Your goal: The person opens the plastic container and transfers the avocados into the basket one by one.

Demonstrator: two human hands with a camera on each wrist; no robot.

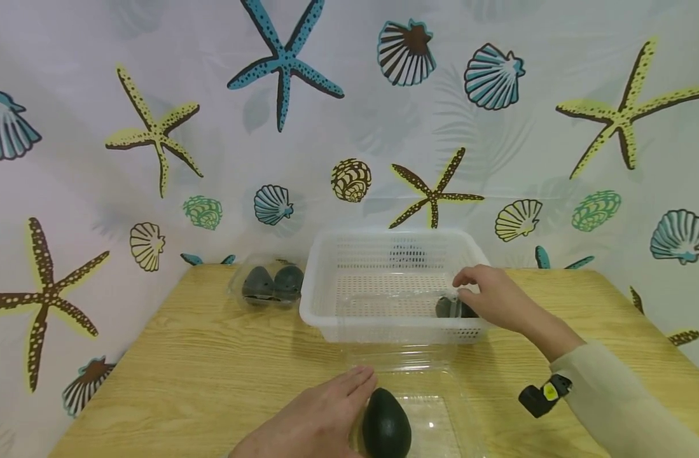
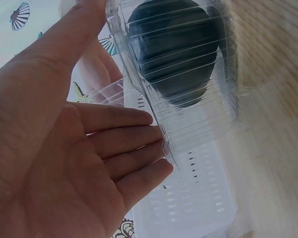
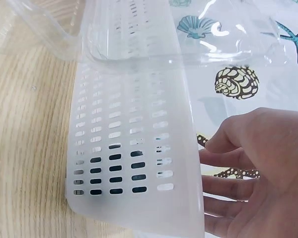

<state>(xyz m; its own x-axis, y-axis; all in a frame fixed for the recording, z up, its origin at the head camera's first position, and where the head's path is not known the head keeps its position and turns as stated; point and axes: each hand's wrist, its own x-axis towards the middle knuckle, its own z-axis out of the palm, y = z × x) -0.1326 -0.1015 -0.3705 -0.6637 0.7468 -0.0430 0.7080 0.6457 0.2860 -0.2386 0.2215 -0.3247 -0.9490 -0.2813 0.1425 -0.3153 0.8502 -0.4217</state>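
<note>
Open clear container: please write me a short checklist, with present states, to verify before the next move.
1. Container lid raised: ok.
2. Dark fruit inside the container: ok, one lies toward its left side.
3. Bare space to the right of that fruit: ok.
4. Left hand at the container's left side: ok.
5. Right hand at the right end of the basket: ok.
6. Right hand gripping something in the basket: cannot tell; some fingertips are hidden.

Bare right hand (image 1: pixel 491 295); plain cream sleeve (image 1: pixel 621 394); black angular wrist camera (image 1: pixel 535 401), yellow patch (image 1: pixel 550 391).
</note>
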